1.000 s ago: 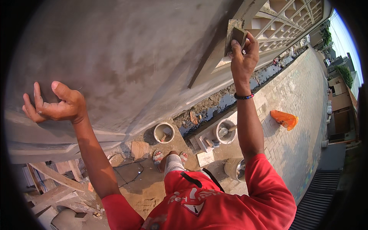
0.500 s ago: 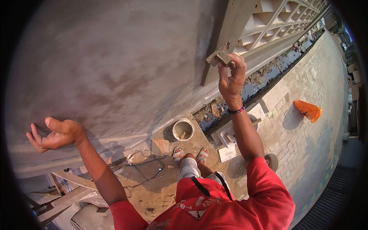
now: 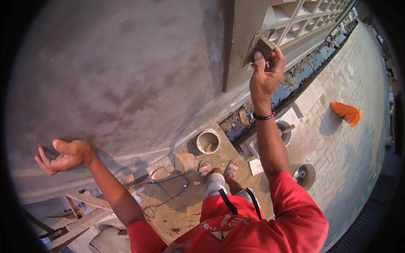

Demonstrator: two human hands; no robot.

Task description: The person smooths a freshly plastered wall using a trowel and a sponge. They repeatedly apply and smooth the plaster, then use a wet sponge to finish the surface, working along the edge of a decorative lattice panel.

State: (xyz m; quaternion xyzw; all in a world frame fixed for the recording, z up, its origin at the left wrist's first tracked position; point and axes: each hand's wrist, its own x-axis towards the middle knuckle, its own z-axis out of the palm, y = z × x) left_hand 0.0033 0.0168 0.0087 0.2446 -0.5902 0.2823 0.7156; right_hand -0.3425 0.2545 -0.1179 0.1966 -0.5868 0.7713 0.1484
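Grey, freshly plastered wall (image 3: 118,80) fills most of my view, and far beneath me lies sandy ground beside a paved yard. Nearest to me is my red shirt (image 3: 253,223), with my sandalled feet (image 3: 218,168) showing past it on the dirt. My left hand (image 3: 63,156) rests with its heel against the lower part of the wall, palm up, fingers loosely curled and half open, holding nothing. My right hand (image 3: 265,74) is raised higher, fingers and thumb closed around a small grey block (image 3: 263,46), which I press against the edge of the concrete column (image 3: 242,38) where it meets the lattice of square openings (image 3: 303,17). A beaded band (image 3: 263,117) circles that wrist. Down by my feet stands a white bucket (image 3: 208,141), with a flat tile piece (image 3: 256,166) close by and a round metal pan (image 3: 304,175) to the right on the paving. Timber planks (image 3: 80,211) lie under my left arm. Further off, a dark wet trench (image 3: 295,80) runs along the wall's foot, and an orange object (image 3: 346,113) lies on the pavers.
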